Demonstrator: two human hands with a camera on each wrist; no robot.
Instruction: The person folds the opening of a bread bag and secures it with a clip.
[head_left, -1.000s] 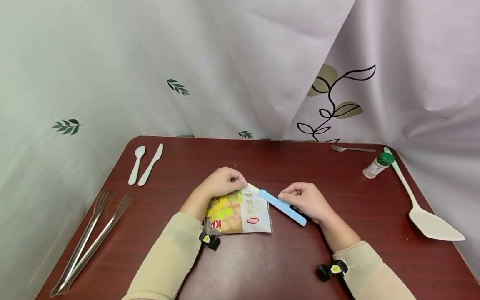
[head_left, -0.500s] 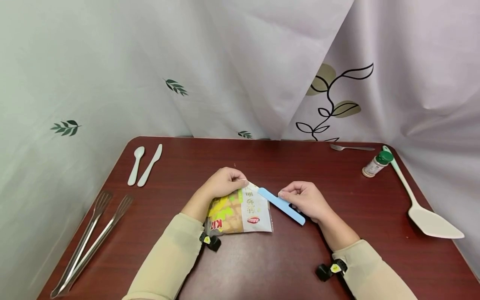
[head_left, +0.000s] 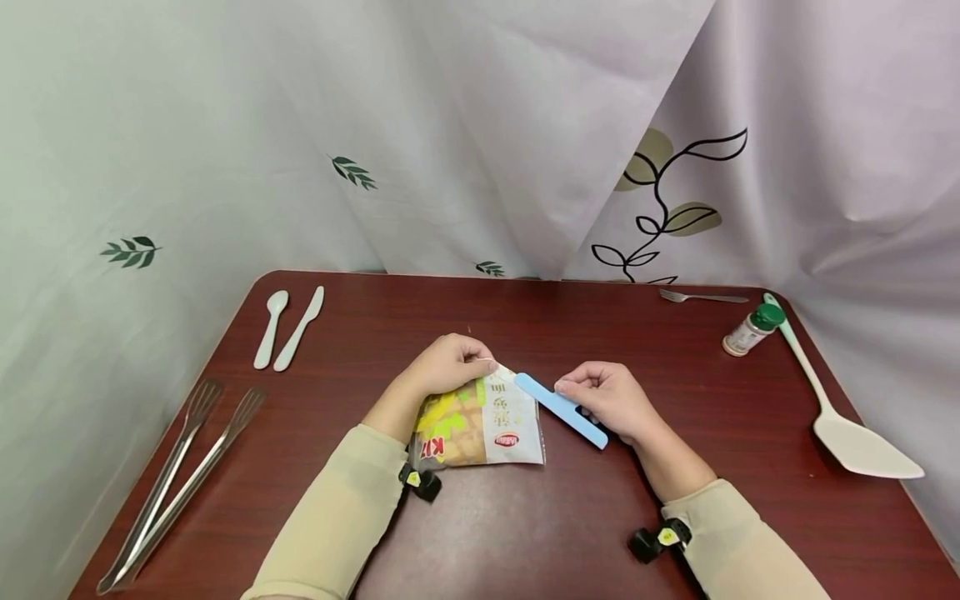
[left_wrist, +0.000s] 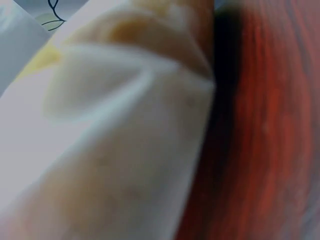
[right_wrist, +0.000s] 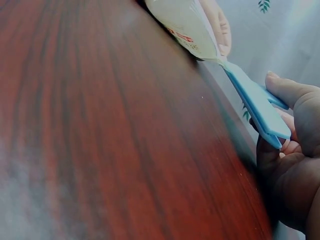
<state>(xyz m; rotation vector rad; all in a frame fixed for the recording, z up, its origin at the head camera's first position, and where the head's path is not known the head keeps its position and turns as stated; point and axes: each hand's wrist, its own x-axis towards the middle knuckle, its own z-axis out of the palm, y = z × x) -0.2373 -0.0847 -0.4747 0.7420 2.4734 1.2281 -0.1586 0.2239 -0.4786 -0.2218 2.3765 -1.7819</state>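
My left hand pinches the top corner of a printed food bag between thumb and fingers. Yellow and white in colour, the bag stands tilted on the table; its surface fills much of the left wrist view, blurred. My right hand holds a light blue bag clip by its handle. In the right wrist view the clip reaches the bag's edge with its far end, while its near end stands free and slightly parted. Whether the bag's edge lies between the clip's bars is too small to tell.
Metal tongs, a pale spoon and a pale knife lie at the left. To the right are a fork, a green-capped seasoning bottle and a white spatula. A curtain hangs behind the table.
The clip has shifted very slightly up and left with my right hand. My left hand keeps its pinch on the bag, almost still.
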